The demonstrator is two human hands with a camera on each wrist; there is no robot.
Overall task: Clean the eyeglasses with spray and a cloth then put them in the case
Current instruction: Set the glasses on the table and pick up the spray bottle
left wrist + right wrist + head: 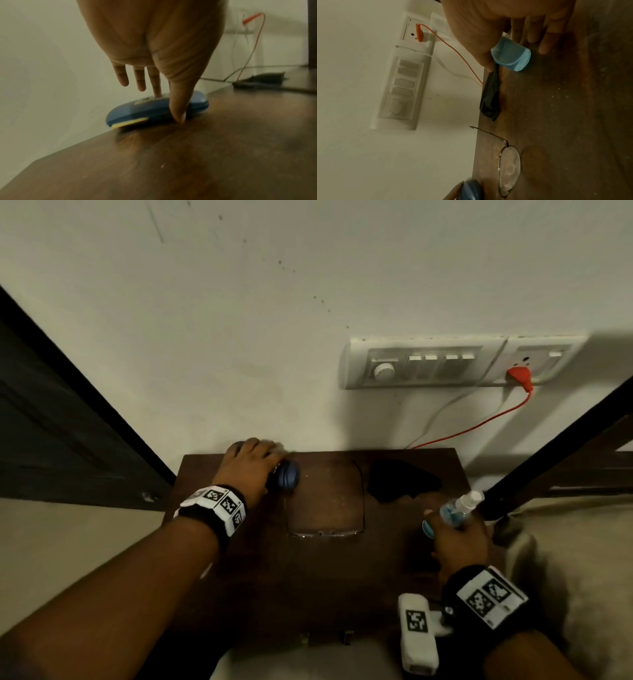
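The left hand [250,465] reaches to the far left corner of the dark wooden table [308,587], thumb and fingers clasping the closed blue oval glasses case [154,108]; its label is unreadable. The right hand [459,542] grips a small clear spray bottle of blue liquid [452,513] at the right. Thin wire-rimmed eyeglasses [325,501] lie unfolded between them, a black cloth [400,481] just beyond.

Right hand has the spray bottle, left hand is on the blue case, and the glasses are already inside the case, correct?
Not quite. The eyeglasses lie open on the table, between the blue case and the black cloth, as the head view shows. The left hand is on the case; the right hand holds the spray bottle.
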